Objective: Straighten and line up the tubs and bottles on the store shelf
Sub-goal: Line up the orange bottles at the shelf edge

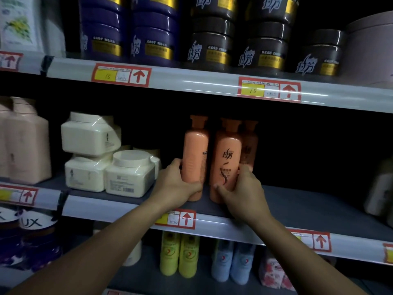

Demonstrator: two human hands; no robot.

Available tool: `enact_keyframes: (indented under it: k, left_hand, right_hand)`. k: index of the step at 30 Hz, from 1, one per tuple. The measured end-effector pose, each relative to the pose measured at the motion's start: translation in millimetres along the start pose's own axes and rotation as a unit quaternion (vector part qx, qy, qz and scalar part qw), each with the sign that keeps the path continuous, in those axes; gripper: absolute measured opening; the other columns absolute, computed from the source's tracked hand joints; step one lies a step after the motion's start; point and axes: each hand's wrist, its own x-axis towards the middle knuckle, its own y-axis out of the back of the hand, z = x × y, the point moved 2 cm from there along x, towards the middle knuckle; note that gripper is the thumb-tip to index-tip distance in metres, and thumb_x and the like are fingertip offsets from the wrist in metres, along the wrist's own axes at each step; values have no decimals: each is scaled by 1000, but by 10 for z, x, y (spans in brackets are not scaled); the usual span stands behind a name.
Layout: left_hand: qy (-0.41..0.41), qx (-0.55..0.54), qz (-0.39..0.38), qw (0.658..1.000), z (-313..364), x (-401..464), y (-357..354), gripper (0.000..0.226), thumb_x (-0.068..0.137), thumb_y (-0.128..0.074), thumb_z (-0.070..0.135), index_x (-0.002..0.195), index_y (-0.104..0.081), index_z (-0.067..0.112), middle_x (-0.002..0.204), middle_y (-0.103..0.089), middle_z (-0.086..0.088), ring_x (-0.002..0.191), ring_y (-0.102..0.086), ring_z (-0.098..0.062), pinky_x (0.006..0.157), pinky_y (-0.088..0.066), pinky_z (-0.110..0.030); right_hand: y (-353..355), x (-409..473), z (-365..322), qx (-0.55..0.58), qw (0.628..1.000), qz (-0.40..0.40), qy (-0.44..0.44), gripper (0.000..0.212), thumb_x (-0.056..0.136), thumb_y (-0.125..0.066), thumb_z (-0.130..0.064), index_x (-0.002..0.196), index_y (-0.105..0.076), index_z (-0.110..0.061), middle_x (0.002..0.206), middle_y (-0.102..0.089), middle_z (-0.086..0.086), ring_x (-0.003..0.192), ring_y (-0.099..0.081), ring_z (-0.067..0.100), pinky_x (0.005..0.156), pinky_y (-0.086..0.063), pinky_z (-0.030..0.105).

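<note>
On the middle shelf (pixel 297 207) stand three orange bottles. My left hand (pixel 177 184) grips the lower part of the left orange bottle (pixel 195 150), whose label is turned away to the right. My right hand (pixel 242 192) grips the base of the front orange bottle (pixel 227 154), whose label faces me. A third orange bottle (pixel 249 143) stands behind it, mostly hidden. To the left are cream square tubs (pixel 129 175), one stacked on another (pixel 89 135).
Purple tubs (pixel 102 30) and dark brown tubs (pixel 212 50) are stacked on the top shelf. Pink jugs (pixel 23 143) stand at far left. Yellow bottles (pixel 178 254) and blue bottles (pixel 231 262) fill the lower shelf. The middle shelf's right part lies in shadow.
</note>
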Motion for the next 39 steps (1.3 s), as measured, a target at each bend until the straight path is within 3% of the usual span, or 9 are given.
enact_keyframes:
  k: [9,13,16,20,24,28,33,39]
  left_hand:
    - [-14,7,15,1000,-45,78,-31,54,68,-87,32,114,-59,30,98,-72,12,88,-70,-6,82,-59,-30]
    - [-23,-6,20,1000,-47,45,-39,54,69,-87,30,112,-56,35,87,-65,22,82,-65,8,68,-50,-11]
    - [-25,-19,25,999,-53,30,-50,53,69,-87,27,112,-58,34,87,-67,22,79,-65,9,59,-45,-1]
    - [-30,-18,35,999,-71,35,-77,53,67,-86,28,113,-60,32,90,-71,19,81,-68,7,67,-51,-6]
    - [-33,-24,37,998,-71,31,-87,52,69,-86,26,113,-58,35,90,-69,20,83,-68,7,65,-46,-2]
    - [-34,-26,35,998,-82,25,-96,54,70,-85,26,116,-59,33,95,-71,17,85,-69,4,72,-53,-12]
    - [-37,-24,33,998,-73,22,-93,54,72,-83,27,121,-60,29,97,-72,16,84,-69,5,69,-50,-9]
    - [-40,-31,29,998,-106,29,-100,58,70,-84,29,123,-59,31,102,-74,13,91,-71,-1,83,-60,-28]
  right_hand:
    - [-93,31,2,14,1000,16,12,57,77,-76,-49,123,-52,-25,121,-62,2,109,-63,28,91,-54,45]
    - [-133,19,19,19,1000,18,10,54,77,-72,-54,120,-53,-26,121,-63,0,107,-63,28,89,-55,45]
    - [-148,15,28,23,1000,18,7,54,78,-71,-54,119,-53,-25,120,-63,2,106,-63,28,89,-55,46]
    - [-155,15,37,21,999,24,11,58,76,-68,-58,122,-53,-25,121,-63,0,108,-63,26,90,-54,46]
    - [-164,13,39,20,999,23,9,59,76,-67,-59,122,-53,-25,122,-62,1,109,-62,28,90,-54,47]
    - [-163,0,33,19,1000,21,4,63,76,-65,-61,126,-51,-25,125,-61,1,109,-62,29,90,-55,48]
    - [-162,-15,33,16,1000,18,1,59,81,-70,-56,126,-50,-25,127,-58,2,110,-60,33,90,-54,49]
    - [-166,-1,14,4,1000,15,-15,68,81,-74,-57,132,-46,-22,132,-52,5,116,-57,33,94,-51,47]
